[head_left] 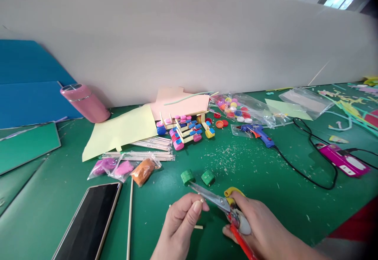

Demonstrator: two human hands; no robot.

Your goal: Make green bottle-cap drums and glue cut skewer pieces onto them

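My right hand [260, 224] grips scissors [217, 200] with yellow and red handles; the blades point left. My left hand [181, 220] pinches a short thin wooden stick [201, 201] right at the blades. A cut stick piece [198, 227] lies on the green table beside that hand. Two green bottle caps [188, 176] [208, 177] sit just beyond the scissor tips. Further back stands a small model [184, 128] of sticks with coloured caps.
A phone [88, 220] and a long stick [130, 216] lie at the left. Bags of pink and orange clay [126, 169], yellow paper [124, 130], a pink bottle [85, 102], a bag of caps [236, 108], a blue glue gun [258, 132] with a black cord and a pink device [344, 159] surround the work spot.
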